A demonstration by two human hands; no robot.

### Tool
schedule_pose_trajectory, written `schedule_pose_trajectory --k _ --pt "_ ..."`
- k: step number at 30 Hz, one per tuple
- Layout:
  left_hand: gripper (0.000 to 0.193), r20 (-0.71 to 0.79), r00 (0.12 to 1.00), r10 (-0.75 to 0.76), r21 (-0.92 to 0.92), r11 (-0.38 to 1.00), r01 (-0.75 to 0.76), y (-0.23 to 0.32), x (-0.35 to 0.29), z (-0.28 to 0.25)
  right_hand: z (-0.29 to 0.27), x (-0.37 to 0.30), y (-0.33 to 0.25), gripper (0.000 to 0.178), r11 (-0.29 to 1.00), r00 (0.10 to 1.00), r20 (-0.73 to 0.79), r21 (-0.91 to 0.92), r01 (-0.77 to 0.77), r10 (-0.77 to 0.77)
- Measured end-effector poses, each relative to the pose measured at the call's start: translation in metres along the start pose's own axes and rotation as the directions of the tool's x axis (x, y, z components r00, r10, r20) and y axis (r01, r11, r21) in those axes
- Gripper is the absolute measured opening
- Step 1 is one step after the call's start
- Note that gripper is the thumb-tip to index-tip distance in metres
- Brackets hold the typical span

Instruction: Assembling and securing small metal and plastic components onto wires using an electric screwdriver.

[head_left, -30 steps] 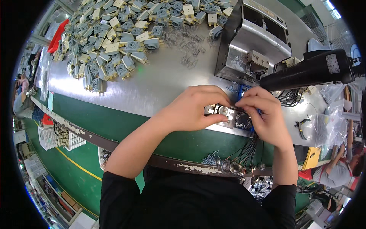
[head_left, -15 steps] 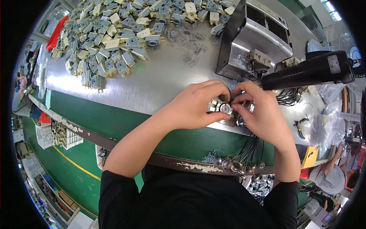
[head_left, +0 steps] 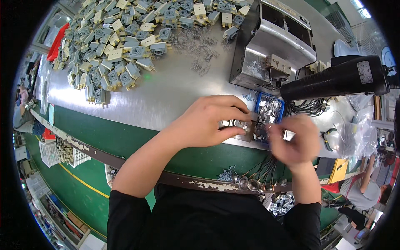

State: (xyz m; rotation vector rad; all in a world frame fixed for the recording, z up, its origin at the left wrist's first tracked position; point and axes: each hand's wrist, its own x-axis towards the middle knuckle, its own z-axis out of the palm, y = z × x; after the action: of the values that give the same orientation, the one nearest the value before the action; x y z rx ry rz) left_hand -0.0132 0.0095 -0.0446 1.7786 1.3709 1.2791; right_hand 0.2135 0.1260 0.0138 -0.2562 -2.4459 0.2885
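The small round metal part (head_left: 238,123) sits a little right of the frame's centre, near the front edge of the metal tabletop (head_left: 146,98). My left hand (head_left: 206,121) is partly closed around it, thumb below and fingers above, so I take it to be gripped. My right hand (head_left: 296,139), right of centre, is curled but blurred; I cannot tell how far its fingers are parted or whether they hold anything. It is just beside the blue tray (head_left: 257,102) of shiny metal pieces, and a dark strand shows between my two hands.

I judge the step in hand to be fitting work on this part: my left steadies it while my right deals with the strand or the small pieces. The next move, as I see it, calls for a firm left hold and a light, exact pinch from the right, with the strand kept from snagging on the tray.

As for writing, a pale label (head_left: 365,71) is on the black tool (head_left: 329,80) at the right of the frame; its print is too small for me to read.
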Motion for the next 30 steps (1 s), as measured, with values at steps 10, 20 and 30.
schedule_pose_trajectory --k 10,20,30 --pt "0.029 0.025 1.0 -0.002 0.003 1.0 0.002 0.003 0.004 -0.002 -0.02 0.068 0.063 0.098 0.365 0.964 0.092 0.913 -0.181 0.249" --pt "0.031 0.028 0.999 -0.017 0.008 1.0 0.017 0.003 0.002 -0.002 -0.006 0.117 0.041 0.109 0.515 0.818 -0.253 0.855 -0.061 0.516" --pt "0.032 0.023 1.0 0.006 0.017 1.0 -0.007 0.0 0.003 -0.002 -0.003 0.117 0.045 0.108 0.481 0.823 -0.22 0.874 -0.073 0.525"
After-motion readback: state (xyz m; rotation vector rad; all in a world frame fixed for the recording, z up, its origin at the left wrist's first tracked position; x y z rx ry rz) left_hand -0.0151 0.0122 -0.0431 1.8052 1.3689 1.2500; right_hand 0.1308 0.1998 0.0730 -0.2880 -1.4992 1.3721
